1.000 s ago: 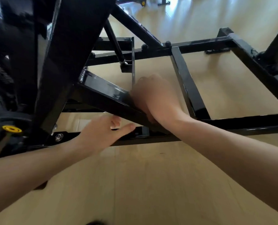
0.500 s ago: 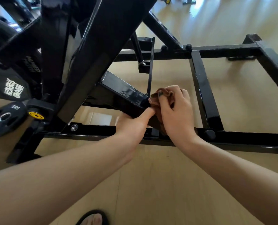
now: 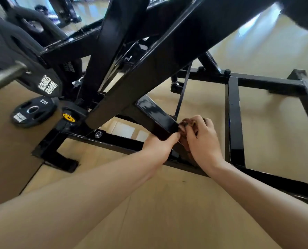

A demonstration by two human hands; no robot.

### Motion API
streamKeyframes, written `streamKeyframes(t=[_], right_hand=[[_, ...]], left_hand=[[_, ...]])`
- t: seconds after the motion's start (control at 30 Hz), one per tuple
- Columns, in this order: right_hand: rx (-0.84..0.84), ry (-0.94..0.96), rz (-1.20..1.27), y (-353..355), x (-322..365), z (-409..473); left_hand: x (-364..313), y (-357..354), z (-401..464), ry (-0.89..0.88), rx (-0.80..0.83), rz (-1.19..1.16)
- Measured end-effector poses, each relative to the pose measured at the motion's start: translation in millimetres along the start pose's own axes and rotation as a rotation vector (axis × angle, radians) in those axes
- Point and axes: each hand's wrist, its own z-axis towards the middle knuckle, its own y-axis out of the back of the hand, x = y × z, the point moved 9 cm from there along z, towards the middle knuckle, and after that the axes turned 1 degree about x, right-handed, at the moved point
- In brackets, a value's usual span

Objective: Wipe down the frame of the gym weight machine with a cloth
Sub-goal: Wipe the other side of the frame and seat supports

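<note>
Head | tan wood floor [image 3: 167,212] | black frame [image 3: 158,119] | both hands' fingers pinch brown cloth [image 3: 189,123]

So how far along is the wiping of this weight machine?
Partway, at a guess. The short slanted bar gleams, so it may already be wiped. Right now the right hand holds a bunched brown cloth at that bar's lower end, and the left hand grips the bar beside it. The floor bars and the big slanted beam show no sign either way and probably remain.
</note>
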Motion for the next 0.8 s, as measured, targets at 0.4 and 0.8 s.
streamKeyframes(t=[0.4, 0.8], right_hand=[[0.129, 0.059, -0.076, 16, 65, -18], [0.156, 0.334, -0.085, -20, 263, -31]], left_hand=[[-80, 54, -56, -0.508, 0.308, 0.765], [-136, 162, -13, -0.767, 0.232, 0.845]])
